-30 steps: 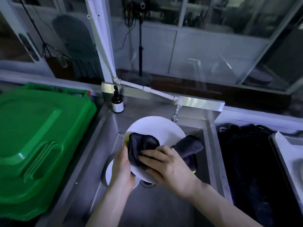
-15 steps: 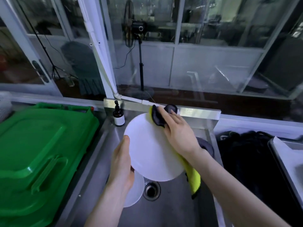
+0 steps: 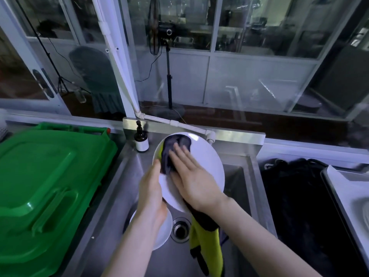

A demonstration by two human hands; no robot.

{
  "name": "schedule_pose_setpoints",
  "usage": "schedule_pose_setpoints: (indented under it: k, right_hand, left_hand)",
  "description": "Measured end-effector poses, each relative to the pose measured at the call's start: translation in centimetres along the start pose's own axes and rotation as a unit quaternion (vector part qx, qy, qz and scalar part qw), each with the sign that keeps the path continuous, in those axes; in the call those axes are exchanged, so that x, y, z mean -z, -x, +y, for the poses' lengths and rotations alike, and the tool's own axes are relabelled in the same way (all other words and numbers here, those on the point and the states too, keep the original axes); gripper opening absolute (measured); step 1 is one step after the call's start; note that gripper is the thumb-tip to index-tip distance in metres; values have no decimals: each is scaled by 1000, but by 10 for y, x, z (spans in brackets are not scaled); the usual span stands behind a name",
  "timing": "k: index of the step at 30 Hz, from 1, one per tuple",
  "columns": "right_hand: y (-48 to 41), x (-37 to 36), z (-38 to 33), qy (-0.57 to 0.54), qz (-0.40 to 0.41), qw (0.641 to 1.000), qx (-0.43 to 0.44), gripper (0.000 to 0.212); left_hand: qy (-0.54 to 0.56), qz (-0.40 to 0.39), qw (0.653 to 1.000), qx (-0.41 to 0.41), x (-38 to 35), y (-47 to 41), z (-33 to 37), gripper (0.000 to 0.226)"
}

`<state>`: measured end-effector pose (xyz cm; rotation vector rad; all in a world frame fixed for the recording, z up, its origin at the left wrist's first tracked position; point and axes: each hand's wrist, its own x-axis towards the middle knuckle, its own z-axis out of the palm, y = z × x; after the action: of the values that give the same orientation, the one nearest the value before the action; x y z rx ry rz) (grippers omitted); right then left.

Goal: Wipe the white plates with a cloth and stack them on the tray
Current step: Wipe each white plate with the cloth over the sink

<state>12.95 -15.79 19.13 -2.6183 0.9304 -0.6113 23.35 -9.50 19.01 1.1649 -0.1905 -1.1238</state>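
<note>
Left hand (image 3: 151, 196) has the white plate (image 3: 207, 162) by its left rim, thumb on the face, tilted up over the sink (image 3: 235, 176) so it faces the camera. Right hand (image 3: 191, 176) is flat, fingers straight, pressing the cloth (image 3: 169, 154) on the plate's upper left; the cloth runs down-right, its yellow tail dangling below the wrist.
</note>
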Motion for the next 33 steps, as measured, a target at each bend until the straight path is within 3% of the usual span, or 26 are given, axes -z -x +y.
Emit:
schedule_pose_setpoints:
  k: [3,5,9,12,16,21,25,28,33]
  right_hand:
    - [-12,8,21,5,24,995,-102,53]
    - [-4,11,30,20,30,994,-107,52]
    - [18,12,21,-8,2,998,-56,54]
    - [-2,16,5,-9,47,999,-20,53]
    - [-6,15,-9,-4,34,997,66,50]
    - [50,-5,-2,2,22,991,135,44]
    - [67,1,25,29,61,996,59,46]
    - [43,20,39,26,79,996,-25,45]
    - [-3,36,32,14,80,996,-22,49]
  left_hand:
    - [-20,-11,999,-25,5,3,-5,31]
    - [-9,6,1000,-20,9,6,-3,33]
    - [-24,-1,1000,-19,5,8,3,37]
    - [-32,-28,999,-10,-5,9,5,38]
    - [-18,-54,998,25,-10,1,15,55]
    - [34,-40,998,34,8,-11,22,69]
    - [-6,-17,997,-78,12,-15,24,49]
    - [-16,-21,997,-78,9,-7,22,49]
    - [-31,-47,995,-84,5,0,24,44]
